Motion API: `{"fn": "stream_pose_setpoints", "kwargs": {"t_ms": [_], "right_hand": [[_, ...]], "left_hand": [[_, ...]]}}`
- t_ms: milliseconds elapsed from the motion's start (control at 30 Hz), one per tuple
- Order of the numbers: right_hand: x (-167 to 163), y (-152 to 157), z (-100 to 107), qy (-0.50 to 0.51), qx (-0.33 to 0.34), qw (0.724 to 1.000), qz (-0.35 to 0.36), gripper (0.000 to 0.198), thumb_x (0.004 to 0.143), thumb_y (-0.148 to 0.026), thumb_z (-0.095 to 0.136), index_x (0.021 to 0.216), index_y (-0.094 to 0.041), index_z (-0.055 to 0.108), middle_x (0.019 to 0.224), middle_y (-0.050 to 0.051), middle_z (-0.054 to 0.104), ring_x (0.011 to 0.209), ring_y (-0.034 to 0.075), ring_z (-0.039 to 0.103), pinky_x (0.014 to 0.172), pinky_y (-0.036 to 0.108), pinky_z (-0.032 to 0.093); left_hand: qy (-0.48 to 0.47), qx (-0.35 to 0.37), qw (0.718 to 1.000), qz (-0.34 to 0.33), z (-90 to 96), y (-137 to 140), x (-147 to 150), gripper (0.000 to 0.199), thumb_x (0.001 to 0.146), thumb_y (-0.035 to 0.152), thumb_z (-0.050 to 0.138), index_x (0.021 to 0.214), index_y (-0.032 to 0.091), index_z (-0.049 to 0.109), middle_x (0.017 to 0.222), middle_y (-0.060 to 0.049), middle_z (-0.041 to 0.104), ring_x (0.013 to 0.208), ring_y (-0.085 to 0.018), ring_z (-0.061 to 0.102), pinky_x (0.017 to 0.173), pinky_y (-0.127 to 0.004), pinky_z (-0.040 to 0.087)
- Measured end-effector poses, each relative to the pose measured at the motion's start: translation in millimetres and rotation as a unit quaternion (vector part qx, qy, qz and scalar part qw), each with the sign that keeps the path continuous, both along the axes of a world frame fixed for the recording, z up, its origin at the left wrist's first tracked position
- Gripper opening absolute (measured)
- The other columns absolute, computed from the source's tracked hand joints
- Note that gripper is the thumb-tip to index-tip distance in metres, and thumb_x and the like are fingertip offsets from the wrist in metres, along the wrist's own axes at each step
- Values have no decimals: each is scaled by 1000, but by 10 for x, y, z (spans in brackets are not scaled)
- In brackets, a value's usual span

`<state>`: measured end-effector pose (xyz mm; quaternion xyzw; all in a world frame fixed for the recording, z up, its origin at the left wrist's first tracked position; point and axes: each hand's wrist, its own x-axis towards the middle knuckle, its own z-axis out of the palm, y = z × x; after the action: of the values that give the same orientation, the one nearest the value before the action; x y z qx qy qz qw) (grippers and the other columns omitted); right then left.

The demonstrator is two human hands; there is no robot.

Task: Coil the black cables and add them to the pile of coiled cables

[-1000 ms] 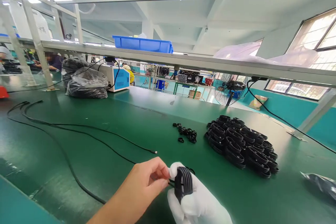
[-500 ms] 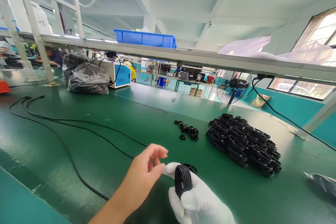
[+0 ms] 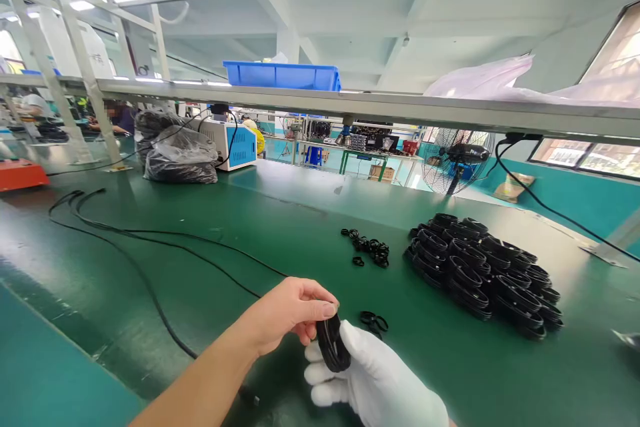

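A coiled black cable [image 3: 332,348] is held up between both hands, low in the middle of the head view. My bare left hand [image 3: 287,310] pinches the coil's upper edge between thumb and fingers. In a white glove, my right hand [image 3: 375,373] grips the coil from the right and below, its lower fingers spread. A few small black rings [image 3: 374,321] lie on the green table just beyond the glove. Loose black cables [image 3: 185,250] run across the table on the left and pass behind my left arm.
A big pile of coiled black cables [image 3: 480,273] sits at right, with a heap of small black rings [image 3: 370,250] to its left. Behind are black plastic bags [image 3: 180,155] and a blue-and-white machine [image 3: 243,145]. A shelf beam [image 3: 300,97] crosses above, bearing a blue tray [image 3: 283,75].
My left hand has moved right and closed on the top of the coil. The coil has turned and shifted slightly left in my gloved hand. The view has swung a little left.
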<state>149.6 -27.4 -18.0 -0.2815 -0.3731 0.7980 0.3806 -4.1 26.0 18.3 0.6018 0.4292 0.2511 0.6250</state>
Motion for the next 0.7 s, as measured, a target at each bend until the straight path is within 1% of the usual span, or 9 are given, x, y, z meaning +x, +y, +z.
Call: {"fn": "stream_pose_setpoints", "kwargs": {"t_ms": [67, 133, 200, 300, 367, 433, 500, 633, 700], "right_hand": [[-21, 14, 24, -69, 75, 994, -51, 49, 62, -39, 74, 102, -17, 55, 90, 4, 56, 80, 16, 52, 70, 30, 42], [-31, 26, 33, -124, 110, 981, -97, 53, 55, -27, 78, 101, -18, 54, 87, 3, 56, 79, 16, 51, 68, 29, 41], [-18, 26, 33, -123, 81, 984, -101, 51, 55, -28, 77, 99, -18, 53, 87, 3, 55, 77, 16, 53, 65, 29, 42], [24, 7, 47, -73, 23, 995, -67, 57, 56, -33, 77, 103, -18, 50, 98, 5, 52, 88, 19, 55, 70, 31, 44], [39, -5, 68, -56, 23, 997, -47, 58, 55, -32, 78, 104, -18, 49, 102, 6, 52, 94, 21, 55, 72, 32, 45], [37, -9, 85, -59, 38, 997, -40, 56, 56, -30, 78, 102, -18, 49, 102, 7, 54, 92, 20, 56, 70, 30, 45], [30, -4, 85, -70, 49, 996, -39, 53, 57, -30, 77, 100, -17, 49, 99, 7, 56, 89, 19, 57, 67, 29, 45], [40, 5, 38, -57, 39, 998, -11, 49, 57, -29, 77, 96, -14, 51, 93, 7, 58, 86, 19, 58, 68, 30, 46], [50, 2, 19, -54, 29, 998, -15, 49, 56, -29, 78, 95, -13, 52, 89, 6, 58, 82, 17, 58, 67, 29, 46]], "left_hand": [[24, 1, 999, 26, -39, -10, 65, 26, 68, 35, 65, 80, 12, 62, 49, 5, 50, 42, -8, 43, 42, -20, 37], [38, 13, 998, 42, -58, -30, 114, 24, 69, 37, 63, 75, 13, 59, 46, 5, 50, 40, -8, 43, 39, -20, 34], [45, 37, 996, 72, -56, -62, 126, 26, 75, 41, 57, 74, 15, 56, 50, 5, 53, 39, -7, 41, 39, -19, 30], [38, 56, 992, 110, -43, -140, 94, 27, 81, 42, 49, 72, 16, 52, 56, 5, 55, 40, -4, 36, 42, -19, 27], [19, 30, 995, 94, -55, -209, 80, 21, 77, 36, 54, 70, 16, 50, 55, 6, 52, 41, -4, 32, 43, -18, 24], [-14, -6, 997, 69, -90, -276, 90, 17, 72, 28, 59, 68, 15, 49, 53, 8, 46, 43, -4, 29, 43, -18, 21], [-49, -26, 996, 68, -142, -322, 116, 16, 70, 25, 60, 66, 15, 48, 52, 9, 41, 45, -4, 27, 44, -18, 19], [-91, -31, 993, 69, -232, -342, 147, 15, 71, 25, 57, 66, 16, 46, 54, 8, 39, 48, -5, 28, 45, -19, 19], [-74, -18, 995, 61, -244, -339, 133, 15, 73, 26, 56, 66, 16, 46, 55, 8, 40, 48, -5, 29, 46, -19, 21]]}}
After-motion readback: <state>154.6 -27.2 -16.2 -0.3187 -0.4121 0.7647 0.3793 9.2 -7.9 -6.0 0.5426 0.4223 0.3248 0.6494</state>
